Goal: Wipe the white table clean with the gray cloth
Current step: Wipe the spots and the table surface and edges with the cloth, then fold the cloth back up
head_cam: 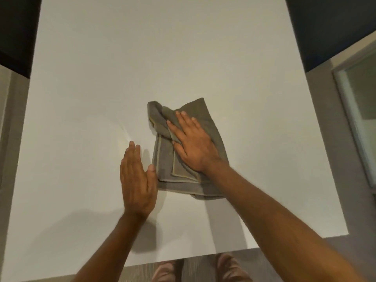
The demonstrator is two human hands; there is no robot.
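The gray cloth (162, 174) lies folded and a bit rumpled on the white table (101, 78), slightly right of the middle. My right hand (193, 143) is pressed flat on top of the cloth, fingers spread and pointing away from me. My left hand (136, 178) rests flat on the bare table just left of the cloth, fingers together, its thumb touching the cloth's left edge. It holds nothing.
The table's near edge (183, 259) runs just above my shoes (230, 269). Dark panels flank the far corners, and a glass door (362, 110) stands to the right. Gray floor surrounds the table.
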